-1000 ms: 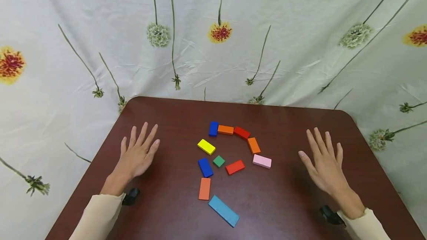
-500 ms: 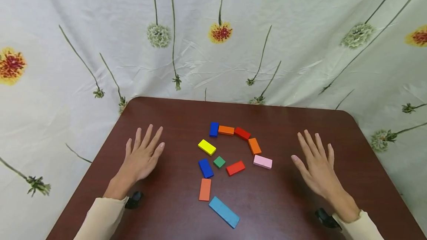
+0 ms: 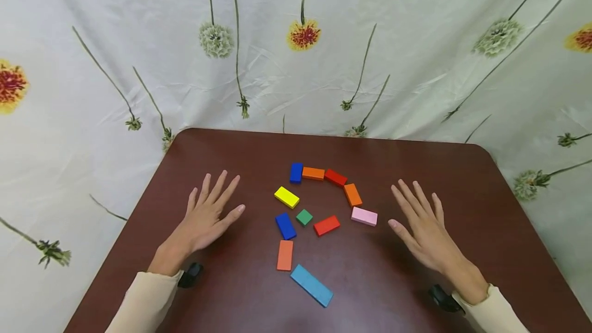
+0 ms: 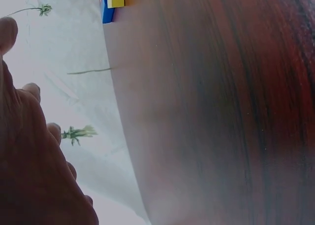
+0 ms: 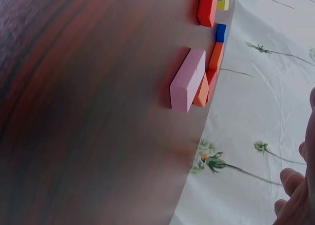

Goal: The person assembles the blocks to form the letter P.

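Note:
My left hand (image 3: 205,217) hovers over the left side of the dark table with fingers straight and spread, holding nothing. On the right side, my right hand (image 3: 425,230) is likewise spread and holds nothing; the pink block (image 3: 364,216) is the block nearest to it. Nearest the left hand are the yellow block (image 3: 287,197) and a blue block (image 3: 285,226). A green block (image 3: 304,217) and a red block (image 3: 326,225) lie in the middle. Closer to me are a coral block (image 3: 284,255) and a long light-blue block (image 3: 312,285).
At the back, a second blue block (image 3: 296,173), an orange block (image 3: 313,173), another red block (image 3: 335,178) and a second orange block (image 3: 353,195) form a curved row toward the pink one. A white flowered cloth (image 3: 259,76) hangs behind the brown table (image 3: 231,150).
Both hands have moved inward toward the blocks, the left to the right and the right to the left. The head view has tipped slightly downward. The blocks keep their places.

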`<action>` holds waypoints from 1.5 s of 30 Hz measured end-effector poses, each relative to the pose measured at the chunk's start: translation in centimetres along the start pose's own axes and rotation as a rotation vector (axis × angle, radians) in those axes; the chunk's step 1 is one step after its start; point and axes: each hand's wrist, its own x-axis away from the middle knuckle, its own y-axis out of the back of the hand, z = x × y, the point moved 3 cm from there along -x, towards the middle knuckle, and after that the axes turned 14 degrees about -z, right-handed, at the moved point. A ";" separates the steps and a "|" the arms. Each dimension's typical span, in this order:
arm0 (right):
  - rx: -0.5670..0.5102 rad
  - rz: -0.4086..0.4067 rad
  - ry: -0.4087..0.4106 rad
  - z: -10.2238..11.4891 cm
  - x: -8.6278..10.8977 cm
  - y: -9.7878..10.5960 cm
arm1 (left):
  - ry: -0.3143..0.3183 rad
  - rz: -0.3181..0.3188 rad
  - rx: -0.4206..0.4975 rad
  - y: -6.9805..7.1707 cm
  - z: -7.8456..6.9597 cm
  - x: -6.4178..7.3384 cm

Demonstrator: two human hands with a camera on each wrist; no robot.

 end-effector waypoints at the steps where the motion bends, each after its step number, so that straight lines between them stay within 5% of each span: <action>1: -0.002 0.002 0.003 0.1 0.0 0.0 | -0.007 0.001 0.007 0.0 -0.1 -0.1; 24: -0.146 0.088 0.100 4.1 -0.6 -2.6 | -0.064 0.038 0.103 -1.3 -1.8 0.9; 31: -0.303 0.164 0.031 5.0 -0.5 -3.3 | -0.089 0.034 0.187 -1.8 -2.3 0.7; 38: -0.474 0.266 0.006 6.4 -0.8 -3.9 | -0.095 0.096 0.390 -2.5 -2.4 1.1; 45: -0.592 0.369 0.002 7.2 -1.2 -4.7 | -0.128 0.258 0.614 -3.3 -3.3 1.3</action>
